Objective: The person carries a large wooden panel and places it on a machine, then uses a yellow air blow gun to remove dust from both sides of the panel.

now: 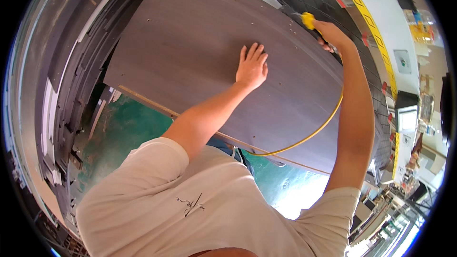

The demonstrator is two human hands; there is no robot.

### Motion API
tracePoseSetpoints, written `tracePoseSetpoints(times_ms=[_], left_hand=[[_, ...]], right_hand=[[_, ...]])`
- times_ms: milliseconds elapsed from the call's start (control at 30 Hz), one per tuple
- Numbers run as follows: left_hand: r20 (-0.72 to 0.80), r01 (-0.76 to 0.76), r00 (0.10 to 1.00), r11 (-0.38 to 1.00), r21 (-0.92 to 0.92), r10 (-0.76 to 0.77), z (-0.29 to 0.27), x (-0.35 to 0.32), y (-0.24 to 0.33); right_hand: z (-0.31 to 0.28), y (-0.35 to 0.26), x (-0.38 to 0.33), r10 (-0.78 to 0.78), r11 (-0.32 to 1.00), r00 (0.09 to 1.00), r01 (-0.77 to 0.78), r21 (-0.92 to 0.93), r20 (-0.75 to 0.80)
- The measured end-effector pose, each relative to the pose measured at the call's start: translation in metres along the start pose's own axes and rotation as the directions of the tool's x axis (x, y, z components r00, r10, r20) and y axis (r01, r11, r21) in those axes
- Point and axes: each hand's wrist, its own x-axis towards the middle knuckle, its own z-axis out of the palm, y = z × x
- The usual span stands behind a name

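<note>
A large dark grey-brown board lies in front of me, with small drilled holes near its far and right edges. My left hand rests palm down on the middle of it, fingers spread and holding nothing. Over the board's far right edge, my right hand is wrapped round a yellow and black air blow gun, whose thin nozzle points left. A yellow air hose curves from beneath my right forearm across the board and over its near edge. The right fingers are partly hidden and slightly blurred.
Stacked dark panels and strips stand along the left. Past the board's right side runs a dark slatted surface, then a white machine frame with a yellow scale strip. Green floor shows below the near edge.
</note>
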Motion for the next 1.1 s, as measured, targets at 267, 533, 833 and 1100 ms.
tracePoseSetpoints(times_ms=[267,533,833,1100], left_hand=[[0.008,-0.097,0.995,0.995,0.037,0.096,0.004,-0.006,0.002],[0.375,-0.275,0.888,0.961,-0.033,0.267,-0.023,-0.049,0.006],[0.379,-0.326,0.885,0.941,0.094,0.269,-0.036,-0.176,0.081],[0.493,-0.463,0.771,0.886,-0.001,0.403,0.021,-0.215,0.223]], right_hand=[[0.021,0.101,-0.155,0.099,0.995,0.990,-0.096,0.033,-0.100],[0.114,0.186,-0.284,-0.232,0.965,0.964,0.244,-0.091,0.128],[0.258,0.331,-0.425,-0.280,0.960,0.959,0.281,0.021,-0.044],[0.306,0.462,-0.554,0.236,0.809,0.969,-0.157,0.567,-0.068]])
